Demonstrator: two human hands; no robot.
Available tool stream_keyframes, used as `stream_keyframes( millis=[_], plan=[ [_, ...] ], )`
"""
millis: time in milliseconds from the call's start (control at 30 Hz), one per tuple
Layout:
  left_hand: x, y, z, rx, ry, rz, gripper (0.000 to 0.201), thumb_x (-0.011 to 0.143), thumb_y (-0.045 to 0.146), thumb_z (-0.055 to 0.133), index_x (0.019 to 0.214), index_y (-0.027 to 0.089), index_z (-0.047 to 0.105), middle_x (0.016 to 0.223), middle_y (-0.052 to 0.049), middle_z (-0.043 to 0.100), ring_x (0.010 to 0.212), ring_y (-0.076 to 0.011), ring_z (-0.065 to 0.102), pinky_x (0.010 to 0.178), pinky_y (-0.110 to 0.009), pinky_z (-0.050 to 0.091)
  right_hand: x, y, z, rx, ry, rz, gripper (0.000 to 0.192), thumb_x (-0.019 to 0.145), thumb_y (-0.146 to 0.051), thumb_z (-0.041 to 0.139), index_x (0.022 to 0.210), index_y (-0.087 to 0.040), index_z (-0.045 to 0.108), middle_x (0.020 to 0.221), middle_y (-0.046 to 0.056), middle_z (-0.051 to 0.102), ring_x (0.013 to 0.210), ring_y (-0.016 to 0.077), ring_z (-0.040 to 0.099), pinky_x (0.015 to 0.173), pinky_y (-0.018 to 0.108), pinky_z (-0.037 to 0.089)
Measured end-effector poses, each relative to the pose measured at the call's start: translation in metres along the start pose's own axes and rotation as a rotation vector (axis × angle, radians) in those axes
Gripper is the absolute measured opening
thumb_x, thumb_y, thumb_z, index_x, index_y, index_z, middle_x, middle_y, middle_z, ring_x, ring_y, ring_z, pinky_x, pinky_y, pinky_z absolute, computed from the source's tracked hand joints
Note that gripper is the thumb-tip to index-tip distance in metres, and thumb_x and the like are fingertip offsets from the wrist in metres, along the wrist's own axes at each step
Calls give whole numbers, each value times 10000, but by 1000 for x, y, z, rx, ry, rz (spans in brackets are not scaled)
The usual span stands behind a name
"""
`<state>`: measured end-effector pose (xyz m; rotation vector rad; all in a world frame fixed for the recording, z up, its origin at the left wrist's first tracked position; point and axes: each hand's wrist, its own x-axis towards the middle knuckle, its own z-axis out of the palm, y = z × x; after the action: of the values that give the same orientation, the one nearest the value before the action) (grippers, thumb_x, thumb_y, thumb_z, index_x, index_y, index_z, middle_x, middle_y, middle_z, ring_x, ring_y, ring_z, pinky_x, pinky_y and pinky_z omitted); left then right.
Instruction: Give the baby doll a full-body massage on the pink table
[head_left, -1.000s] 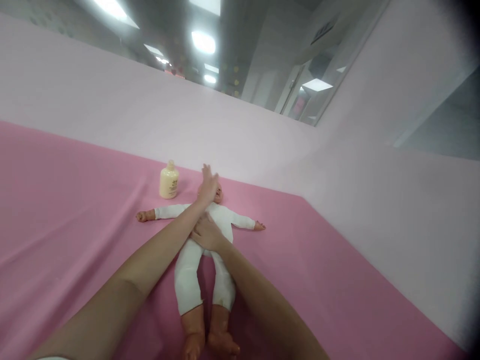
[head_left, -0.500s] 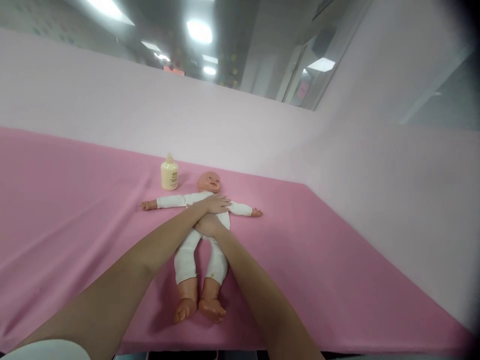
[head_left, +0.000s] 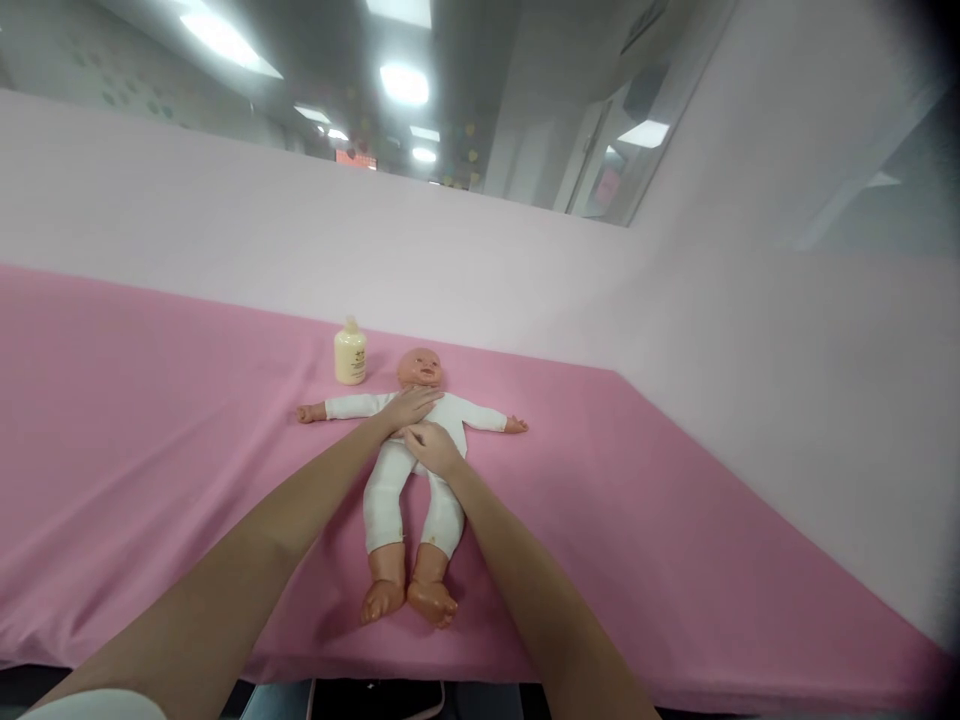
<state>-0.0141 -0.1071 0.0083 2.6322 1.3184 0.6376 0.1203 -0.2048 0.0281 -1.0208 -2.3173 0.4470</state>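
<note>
— So, where is the doll [head_left: 420, 440]?

— It lies on its back on the pink tabletop [head_left: 150, 420], arms out wide to both sides, feet toward me. It wears a white suit, and its feet and head are bare.

— What do your hands do?

— My left hand [head_left: 411, 405] lies flat and loose on the doll's chest, fingers stretched out, just under its chin. It grips nothing. My right hand [head_left: 429, 447] rests on the doll's tummy, just below my left hand. Its fingers are bent a little and press down on the white suit, but they do not close around anything. The two hands almost touch.

— What else is near?

— A small cream bottle [head_left: 350, 356] stands up straight, just beside the doll's head, a bit to the left. Behind it goes a pale pink wall [head_left: 225, 240].
</note>
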Motion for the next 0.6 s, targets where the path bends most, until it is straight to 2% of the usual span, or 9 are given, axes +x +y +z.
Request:
stream_keyframes(
  millis=[133,233,367,433,533,600],
  plan=[
    [-4,13,0,-11,56,-88,494,1002,309,235,1394,228,525,1501,-51,501,1433,-184,380,1204,-402,241,-3,-1,5,-80,130,114,316,961,-254,438,810,-193,708,790,36,727,733,155,619,710,238,411],
    [-9,24,-2,0,80,-94,477,986,281,266,1369,176,530,1486,-112,508,1431,-224,378,1194,-437,250,-5,-4,3,-142,249,171,336,972,-270,399,811,-187,682,746,46,691,686,166,589,707,260,408],
    [-21,49,-3,-28,7,36,451,938,278,391,1336,129,542,1436,-187,529,1408,-348,373,1178,-559,211,7,-11,-14,-150,442,142,320,971,-222,358,905,-188,669,922,83,687,905,209,594,867,312,422],
    [-29,64,0,-60,-57,137,424,919,311,448,1296,170,582,1312,-134,636,1319,-317,483,1162,-461,300,20,-14,-24,-133,409,86,297,962,-194,371,927,-192,667,986,81,676,978,210,577,915,324,414],
    [-43,82,5,-95,-141,290,406,910,329,463,1271,217,612,1200,-73,705,1180,-274,600,1128,-394,369,42,-14,-28,-146,186,-32,239,952,-177,431,920,-186,668,975,64,671,922,186,576,867,304,418],
    [-51,87,7,-100,-149,348,395,920,336,444,1246,219,633,1187,-74,713,1140,-255,629,1082,-370,423,53,-9,-24,-189,64,-101,202,945,-178,475,883,-173,668,938,59,669,879,173,571,831,291,410]
  ],
)
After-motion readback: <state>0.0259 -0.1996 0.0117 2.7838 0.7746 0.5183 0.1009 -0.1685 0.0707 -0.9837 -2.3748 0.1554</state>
